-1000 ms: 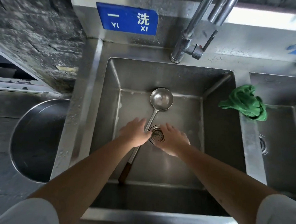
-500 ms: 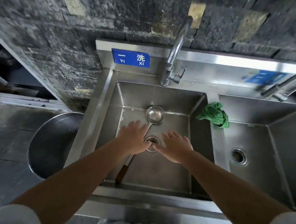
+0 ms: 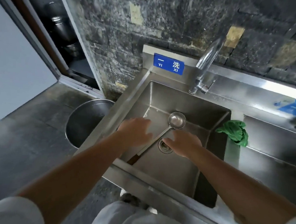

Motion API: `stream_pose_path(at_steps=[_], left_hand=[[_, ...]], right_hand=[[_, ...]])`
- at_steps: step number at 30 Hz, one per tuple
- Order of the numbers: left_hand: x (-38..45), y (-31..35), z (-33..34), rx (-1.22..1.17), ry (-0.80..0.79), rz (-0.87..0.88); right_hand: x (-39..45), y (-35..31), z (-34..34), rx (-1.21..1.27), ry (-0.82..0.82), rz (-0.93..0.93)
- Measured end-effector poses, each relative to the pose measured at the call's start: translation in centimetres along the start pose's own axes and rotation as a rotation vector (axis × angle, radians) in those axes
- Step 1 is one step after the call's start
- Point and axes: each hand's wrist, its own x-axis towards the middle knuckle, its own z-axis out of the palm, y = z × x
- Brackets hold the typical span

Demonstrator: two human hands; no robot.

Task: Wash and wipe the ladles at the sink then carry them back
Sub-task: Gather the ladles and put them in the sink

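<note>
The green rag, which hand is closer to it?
Right. The right hand hovers over the drain, nearer the green rag on the divider; the left hand is farther, across the ladle handle.

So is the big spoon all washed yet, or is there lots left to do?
Only the start looks done: one ladle lies in the sink. Both hands hover open above it. No water leaves the tap. Washing, wiping with the green cloth and carrying back remain.

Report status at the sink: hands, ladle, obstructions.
Left hand and right hand open above the basin, holding nothing. Ladle lies in the sink, bowl up, handle between the hands. Nothing blocking it; green cloth on the divider.
</note>
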Motion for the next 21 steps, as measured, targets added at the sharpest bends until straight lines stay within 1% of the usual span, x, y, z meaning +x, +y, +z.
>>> stream_pose_path(at_steps=[7,13,16,21], left_hand=[[-7.9,-5.2,-0.4,-0.032,0.078,-0.222],[-17.3,-11.7,-0.1,-0.056,0.132,-0.49],[-24.0,-15.0,0.5,-0.101,0.157,-0.645],[-36.4,-19.6,3.3,-0.147,0.217,-0.859]], right_hand=[[0.8,-8.3,-0.2,-0.088,-0.055,-0.281],[-1.5,-19.2,-0.2,-0.166,-0.103,-0.507],[-4.1,-25.6,1.1,-0.218,-0.13,-0.617],[-10.2,-36.5,5.4,-0.333,-0.101,-0.846]])
